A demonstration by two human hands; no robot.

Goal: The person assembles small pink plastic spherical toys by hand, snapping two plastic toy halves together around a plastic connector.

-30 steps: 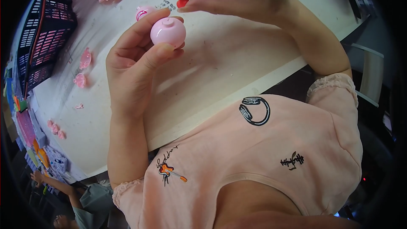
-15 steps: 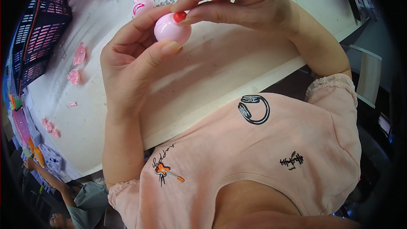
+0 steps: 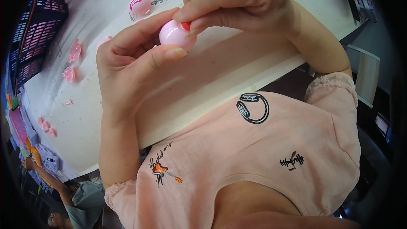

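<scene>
My left hand is closed around a glossy pink plastic ball, thumb below and fingers behind. Above it, my right hand pinches a small round red piece between thumb and fingertips, against the ball's upper right side. The fingers partly cover the red piece, so whether it is fixed to the ball I cannot tell. Just beyond my left fingers, another pink ball with a darker pink curved mark stands on the white table.
Pink shell-like parts and small pink pieces lie across the left of the table. A dark blue basket of pink parts stands at the far left. At lower left, another person's arm reaches toward piled parts.
Both hands, with the ball, have shifted slightly; the ball now sits a little lower and further right. My right fingertips now cover more of the red piece.
</scene>
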